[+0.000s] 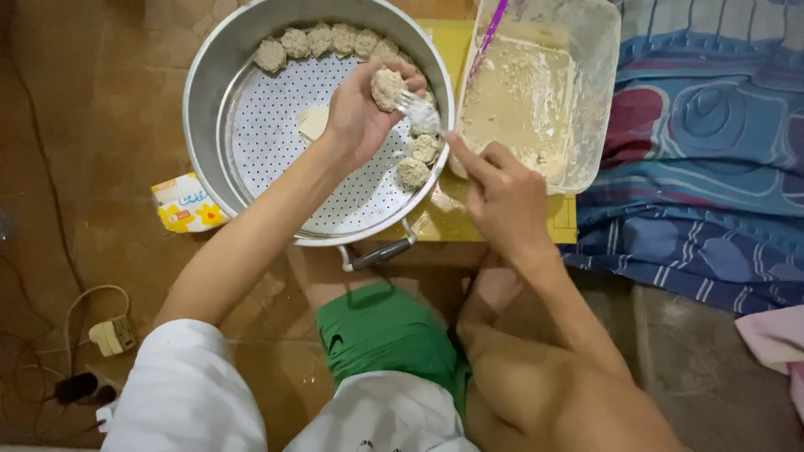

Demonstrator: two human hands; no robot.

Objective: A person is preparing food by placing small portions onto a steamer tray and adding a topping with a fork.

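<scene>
Nearest the lens: white shirt (188,393) and green shorts (383,331), person seated on the brown floor (92,109). Largest item is the round metal steamer pot (205,92) with a perforated white tray (276,134) inside; finished dumplings (318,40) line the far rim and a few more sit at the right rim, touching each other. Just right of the pot, a clear plastic tub (596,75) with pale filling paste smeared over its bottom, sitting on a yellow board (452,50); striped blue bedding (712,167) beyond. Small yellow-white carton (186,203) on the floor left of the pot. Left hand (360,113) is over the tray, fingers curled closed around one dumpling (388,86), filling side up. Right hand (502,197) grips a metal spoon (419,110), tip touching that dumpling. Judgement on doing this step well: keep the left-hand cup firm but not crushing, press and smooth the filling with the spoon back, scrape excess off, work directly above the tray so crumbs land there, then seat it touching its neighbours without squashing them.
</scene>
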